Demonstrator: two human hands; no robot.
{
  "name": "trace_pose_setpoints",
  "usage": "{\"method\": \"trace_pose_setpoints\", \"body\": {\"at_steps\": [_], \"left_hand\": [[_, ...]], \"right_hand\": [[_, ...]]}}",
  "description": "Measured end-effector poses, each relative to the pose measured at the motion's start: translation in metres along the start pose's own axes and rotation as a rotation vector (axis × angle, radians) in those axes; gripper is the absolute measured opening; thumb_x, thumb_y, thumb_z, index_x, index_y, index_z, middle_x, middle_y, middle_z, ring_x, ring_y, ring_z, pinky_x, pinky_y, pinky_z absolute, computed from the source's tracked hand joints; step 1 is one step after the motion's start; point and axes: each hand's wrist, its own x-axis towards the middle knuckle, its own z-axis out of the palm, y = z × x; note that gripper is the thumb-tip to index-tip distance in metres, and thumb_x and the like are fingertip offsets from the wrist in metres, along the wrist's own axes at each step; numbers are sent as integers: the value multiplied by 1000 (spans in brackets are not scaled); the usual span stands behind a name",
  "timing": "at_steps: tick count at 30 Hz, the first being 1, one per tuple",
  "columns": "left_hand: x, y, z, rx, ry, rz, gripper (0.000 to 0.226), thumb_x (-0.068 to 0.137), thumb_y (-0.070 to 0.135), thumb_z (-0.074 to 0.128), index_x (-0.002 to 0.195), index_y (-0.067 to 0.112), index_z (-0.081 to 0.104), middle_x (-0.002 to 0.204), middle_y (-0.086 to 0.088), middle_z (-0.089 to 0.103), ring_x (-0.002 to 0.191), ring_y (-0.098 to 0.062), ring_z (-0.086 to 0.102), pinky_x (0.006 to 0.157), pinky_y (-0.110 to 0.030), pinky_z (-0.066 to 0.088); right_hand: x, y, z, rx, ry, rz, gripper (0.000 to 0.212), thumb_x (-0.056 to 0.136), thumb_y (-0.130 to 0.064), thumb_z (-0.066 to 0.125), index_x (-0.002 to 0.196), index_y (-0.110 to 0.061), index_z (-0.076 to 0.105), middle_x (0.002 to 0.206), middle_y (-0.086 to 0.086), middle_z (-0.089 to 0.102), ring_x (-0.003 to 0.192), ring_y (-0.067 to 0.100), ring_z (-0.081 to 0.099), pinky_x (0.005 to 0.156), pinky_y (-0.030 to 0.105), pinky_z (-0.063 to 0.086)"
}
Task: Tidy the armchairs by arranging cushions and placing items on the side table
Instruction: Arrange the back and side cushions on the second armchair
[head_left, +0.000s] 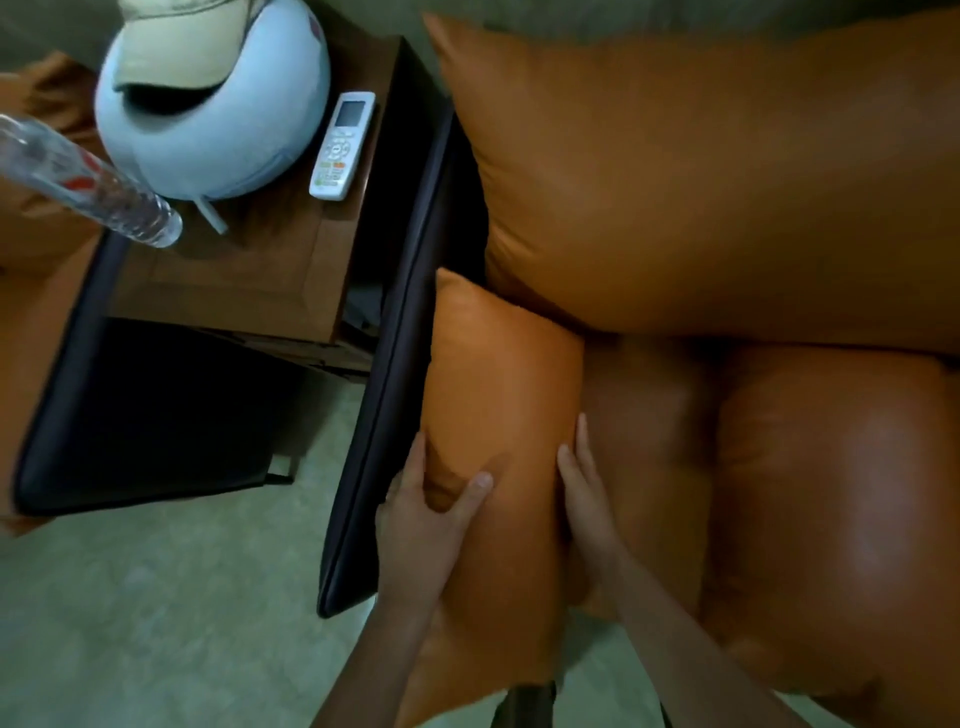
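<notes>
The left hand grips the near left edge of a small orange cushion: its thumb presses a dent into the cushion's top face while the fingers curl round the side toward the dark armrest. The right hand lies flat and straight-fingered against the cushion's right side, slipped between it and the seat cushion, pressing but not clenched. The small cushion stands on edge along the left side of the armchair seat, against the inside of the armrest; its leather-like skin is smooth, glossy and puffed, with a pointed far corner that touches the large back cushion, which is the same orange.

Left of the armrest stands the wooden side table, its tabletop carrying a white remote near its right edge, screen end far. Just left of it sits a pale blue round cushion with a beige cap resting in its hollow. A clear plastic bottle juts in from the left, tilted, its cap end over the tabletop's left edge; whether it rests there cannot be told. A second dark armrest shows at near left above a greenish floor.
</notes>
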Motion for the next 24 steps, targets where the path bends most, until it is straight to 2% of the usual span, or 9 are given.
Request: {"method": "trace_pose_setpoints", "body": {"at_steps": [4,7,10,12,15,19,24], "left_hand": [[16,-10,8,142,-22,81,90,75,83,57,150,62,13,160,7,27,142,-29,31,113,-54,38],[18,-24,3,80,-36,124,85,76,79,60,144,69,10,159,14,23,144,-23,29,114,-52,38],[12,-36,-2,105,-116,135,92,76,77,63,143,71,0,162,23,9,149,-19,23,115,-51,37],[7,-40,1,170,-154,142,103,75,76,65,145,68,-9,163,26,-4,152,-20,15,117,-53,34],[5,-40,12,259,-97,195,104,77,78,60,145,65,-17,164,23,-15,155,-17,1,121,-56,25],[4,-32,26,418,-40,179,112,78,81,54,141,56,-34,163,15,-28,154,-16,-14,123,-50,2],[26,-30,40,518,-66,150,102,86,80,39,139,49,-42,159,8,-38,153,-26,-14,122,-54,5]], "right_hand": [[17,9,5,-100,-152,65,99,73,-85,60,148,-65,-2,166,-26,1,154,10,14,125,52,22],[12,11,-5,-134,-171,67,96,76,-79,62,149,-65,1,165,-28,2,154,10,14,124,55,21],[7,6,-7,-199,-166,31,98,76,-77,67,149,-65,2,166,-25,1,154,9,13,124,53,23],[5,2,-2,-290,-153,-8,105,74,-75,72,148,-67,-3,167,-24,-8,154,10,7,124,52,21],[11,-13,12,-399,-143,-68,111,75,-64,78,145,-70,-8,163,-23,-24,153,10,-6,123,50,17],[36,-39,30,-544,-92,-133,115,72,-66,78,147,-67,-10,163,-16,-31,153,22,-21,123,57,9],[71,-43,26,-731,-166,-67,117,75,-69,73,147,-62,-19,163,-4,-35,150,44,-23,119,66,6]]}}
